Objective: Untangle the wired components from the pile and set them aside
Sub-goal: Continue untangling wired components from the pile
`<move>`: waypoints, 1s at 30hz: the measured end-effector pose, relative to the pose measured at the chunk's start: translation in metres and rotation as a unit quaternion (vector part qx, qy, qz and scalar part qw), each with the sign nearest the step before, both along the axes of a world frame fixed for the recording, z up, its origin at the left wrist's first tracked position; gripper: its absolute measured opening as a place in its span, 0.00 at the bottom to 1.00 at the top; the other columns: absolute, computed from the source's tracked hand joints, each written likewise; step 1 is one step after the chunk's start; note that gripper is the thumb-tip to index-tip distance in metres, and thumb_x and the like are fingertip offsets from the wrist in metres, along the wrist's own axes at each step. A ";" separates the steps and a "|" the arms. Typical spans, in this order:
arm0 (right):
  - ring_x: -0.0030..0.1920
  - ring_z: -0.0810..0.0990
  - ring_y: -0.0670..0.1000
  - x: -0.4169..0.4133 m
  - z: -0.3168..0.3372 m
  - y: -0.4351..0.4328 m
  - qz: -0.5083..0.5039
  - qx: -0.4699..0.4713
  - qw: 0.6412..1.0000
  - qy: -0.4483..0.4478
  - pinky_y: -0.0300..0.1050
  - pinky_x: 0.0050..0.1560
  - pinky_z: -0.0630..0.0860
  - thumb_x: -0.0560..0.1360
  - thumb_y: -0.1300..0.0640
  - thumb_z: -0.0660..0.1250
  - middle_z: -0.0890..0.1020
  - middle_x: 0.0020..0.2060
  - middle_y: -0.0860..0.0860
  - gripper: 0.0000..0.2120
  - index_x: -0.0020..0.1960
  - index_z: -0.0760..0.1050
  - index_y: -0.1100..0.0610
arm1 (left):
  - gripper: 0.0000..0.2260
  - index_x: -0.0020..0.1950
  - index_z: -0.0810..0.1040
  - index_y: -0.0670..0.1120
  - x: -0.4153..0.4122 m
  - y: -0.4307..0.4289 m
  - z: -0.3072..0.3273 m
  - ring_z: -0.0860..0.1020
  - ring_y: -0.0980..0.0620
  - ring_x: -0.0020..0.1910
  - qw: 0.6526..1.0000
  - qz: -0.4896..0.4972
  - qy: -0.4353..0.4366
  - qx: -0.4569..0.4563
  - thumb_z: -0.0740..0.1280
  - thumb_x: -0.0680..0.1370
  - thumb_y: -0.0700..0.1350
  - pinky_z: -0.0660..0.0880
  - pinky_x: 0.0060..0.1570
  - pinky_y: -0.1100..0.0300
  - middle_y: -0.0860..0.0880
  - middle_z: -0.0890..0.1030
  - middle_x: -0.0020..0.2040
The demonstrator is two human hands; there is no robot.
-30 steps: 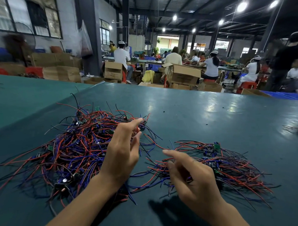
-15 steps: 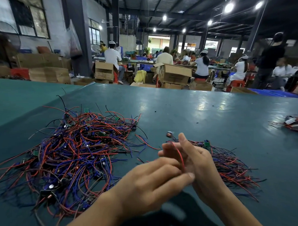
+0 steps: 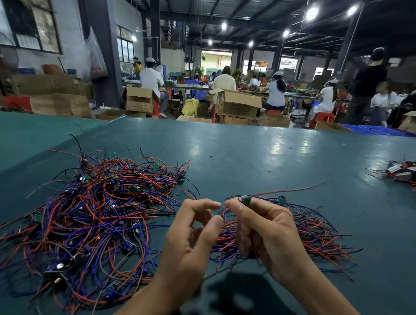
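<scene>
On the teal desk, right of the tangled pile, our right hand pinches 1 wired component. Our left hand fingers curl; we cannot tell their grasp.

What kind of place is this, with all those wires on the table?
Most likely a factory assembly hall. A long green worktable carries a pile of wired components, capped workers sit at benches behind, and cardboard cartons stand around the floor.

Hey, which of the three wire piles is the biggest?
The left pile, sprawling beside the left hand; the middle pile behind the right hand gripping a component and the far-right pile look clearly smaller.
</scene>
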State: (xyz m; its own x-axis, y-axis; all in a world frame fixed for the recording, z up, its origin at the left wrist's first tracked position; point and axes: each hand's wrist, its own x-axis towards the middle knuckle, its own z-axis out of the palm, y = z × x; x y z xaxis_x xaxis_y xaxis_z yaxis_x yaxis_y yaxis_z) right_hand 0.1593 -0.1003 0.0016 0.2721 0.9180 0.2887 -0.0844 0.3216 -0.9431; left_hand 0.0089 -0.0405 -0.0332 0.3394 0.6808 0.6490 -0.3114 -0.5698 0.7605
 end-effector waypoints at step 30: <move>0.24 0.75 0.56 -0.020 -0.014 0.001 0.131 -0.176 0.974 -0.049 0.43 0.26 0.74 0.76 0.34 0.61 0.78 0.29 0.60 0.34 0.46 0.80 0.68 | 0.17 0.44 0.85 0.43 -0.004 0.033 -0.002 0.67 0.52 0.29 0.936 -0.203 0.068 -0.280 0.76 0.71 0.58 0.60 0.30 0.61 0.50 0.73 0.30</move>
